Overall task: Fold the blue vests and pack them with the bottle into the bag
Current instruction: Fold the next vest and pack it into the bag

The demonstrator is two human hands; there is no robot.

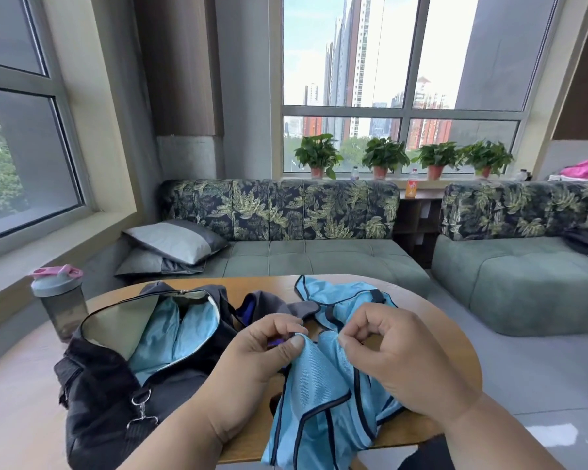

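1. One blue cloth, likely a vest, already lies inside the open bag [123, 378] on the worktop [17, 395].
2. A second vest [323, 398] is not yet folded; it hangs over the worktop's near edge.
3. The bottle [60, 301] stands unpacked just beside the bag.
4. The left hand [252, 361] and right hand [398, 357] each pinch the vest's top edge, raised slightly.

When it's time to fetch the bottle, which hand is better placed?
Probably the left hand. The bottle stands at the table's far left edge, beyond the open bag, on the left hand's side. The right hand would have to cross over the bag. Both now pinch the vest.
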